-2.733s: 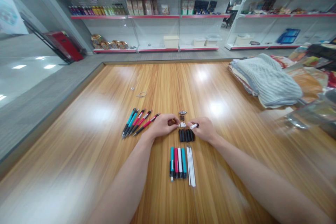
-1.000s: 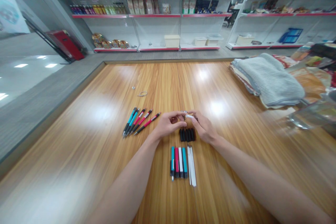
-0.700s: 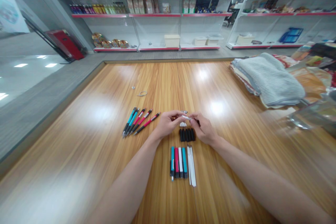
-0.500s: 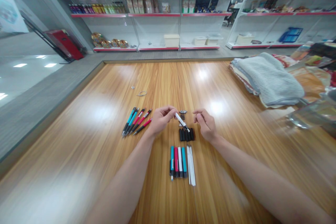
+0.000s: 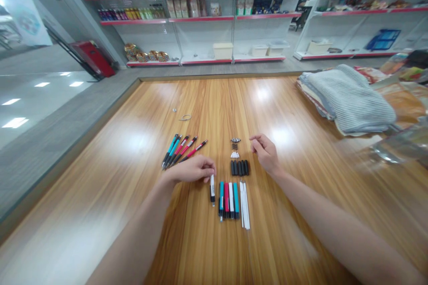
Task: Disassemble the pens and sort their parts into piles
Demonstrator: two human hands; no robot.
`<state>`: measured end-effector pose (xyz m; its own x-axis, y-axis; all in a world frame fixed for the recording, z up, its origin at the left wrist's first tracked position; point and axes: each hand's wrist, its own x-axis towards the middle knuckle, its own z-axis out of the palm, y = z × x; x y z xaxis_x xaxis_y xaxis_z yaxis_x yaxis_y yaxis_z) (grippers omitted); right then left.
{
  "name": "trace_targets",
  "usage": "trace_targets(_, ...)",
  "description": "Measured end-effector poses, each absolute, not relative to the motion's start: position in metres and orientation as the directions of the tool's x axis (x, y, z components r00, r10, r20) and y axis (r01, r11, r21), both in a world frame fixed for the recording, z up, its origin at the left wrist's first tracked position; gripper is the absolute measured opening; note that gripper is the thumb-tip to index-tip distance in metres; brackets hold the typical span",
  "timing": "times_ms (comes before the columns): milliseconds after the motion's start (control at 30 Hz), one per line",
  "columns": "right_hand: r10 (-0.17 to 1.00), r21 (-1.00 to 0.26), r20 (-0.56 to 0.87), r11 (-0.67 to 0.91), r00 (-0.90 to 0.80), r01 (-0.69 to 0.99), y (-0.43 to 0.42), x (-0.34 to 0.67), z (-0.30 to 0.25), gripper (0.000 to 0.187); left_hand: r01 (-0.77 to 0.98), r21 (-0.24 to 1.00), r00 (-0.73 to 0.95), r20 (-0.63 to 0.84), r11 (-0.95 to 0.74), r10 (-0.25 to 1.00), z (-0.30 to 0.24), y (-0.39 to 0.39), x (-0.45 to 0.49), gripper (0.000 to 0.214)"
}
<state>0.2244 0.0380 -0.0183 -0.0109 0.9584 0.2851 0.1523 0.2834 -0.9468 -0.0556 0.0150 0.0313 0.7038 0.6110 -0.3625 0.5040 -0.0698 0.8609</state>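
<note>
My left hand (image 5: 197,169) pinches the top end of a white pen barrel (image 5: 212,189), whose dark clip end points toward me. The barrel is low over the table, left of a row of pen barrels: a blue (image 5: 221,196), a red (image 5: 226,196), a white (image 5: 231,196) and another blue one. My right hand (image 5: 265,151) is closed, fingers curled, right of the small parts; whether anything is inside it is hidden. Beside it are black rubber grips (image 5: 240,168), small white pieces (image 5: 235,155), springs (image 5: 234,146) and silvery tips (image 5: 236,140). Thin white refills (image 5: 244,205) lie right of the barrels.
Several whole blue and red pens (image 5: 182,149) lie beyond my left wrist. Farther off is a thin wire loop (image 5: 185,117) and a small round piece (image 5: 174,110). Folded cloths (image 5: 347,98) and a clear container (image 5: 401,144) stand at the right. Store shelves (image 5: 200,18) line the back.
My left hand has carried the white barrel from above the black grips toward me and left, down beside the barrel row. My right hand has barely moved. The view has shifted slightly.
</note>
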Motion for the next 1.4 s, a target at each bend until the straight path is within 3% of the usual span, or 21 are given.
trace_targets(233, 0.956, -0.931, 0.289, 0.291, -0.044, 0.219, 0.039, 0.224, -0.017, 0.017, 0.573, 0.817, 0.684, -0.433, -0.064, 0.587, 0.026, 0.009, -0.046, 0.022)
trace_targets(333, 0.927, -0.868, 0.366, 0.371, -0.08, 0.33, 0.034, 0.227, -0.014, 0.017, 0.618, 0.779, 0.66, -0.442, -0.104, 0.608, 0.026, 0.007, -0.044, 0.02)
trace_targets(400, 0.852, -0.734, 0.492, 0.517, -0.181, 0.44, 0.024, 0.228, -0.011, 0.014, 0.646, 0.751, 0.643, -0.442, -0.133, 0.626, 0.028, 0.006, -0.043, 0.019)
trace_targets(500, 0.609, -0.405, 0.63, 0.787, -0.481, 0.465, -0.004, 0.221, -0.003, 0.008, 0.66, 0.733, 0.637, -0.43, -0.165, 0.639, 0.032, 0.005, -0.042, 0.019)
trace_targets(567, 0.46, -0.238, 0.593, 0.884, -0.66, 0.402, -0.029, 0.21, 0.002, 0.007, 0.658, 0.733, 0.643, -0.427, -0.173, 0.636, 0.033, 0.004, -0.041, 0.019)
trace_targets(633, 0.37, -0.159, 0.527, 0.927, -0.765, 0.339, -0.053, 0.196, 0.007, 0.01, 0.657, 0.734, 0.646, -0.426, -0.176, 0.634, 0.033, 0.004, -0.04, 0.02)
trace_targets(733, 0.315, -0.146, 0.42, 0.949, -0.851, 0.28, -0.075, 0.177, 0.009, 0.022, 0.668, 0.727, 0.631, -0.439, -0.161, 0.639, 0.03, 0.004, -0.04, 0.021)
trace_targets(933, 0.37, -0.187, 0.253, 0.925, -0.894, 0.33, -0.071, 0.173, 0.006, 0.023, 0.664, 0.743, 0.624, -0.483, -0.09, 0.614, 0.027, 0.004, -0.04, 0.023)
trace_targets(1400, 0.382, -0.208, 0.209, 0.917, -0.9, 0.341, -0.066, 0.177, 0.011, 0.024, 0.647, 0.762, 0.636, -0.522, -0.025, 0.569, 0.03, 0.002, -0.037, 0.024)
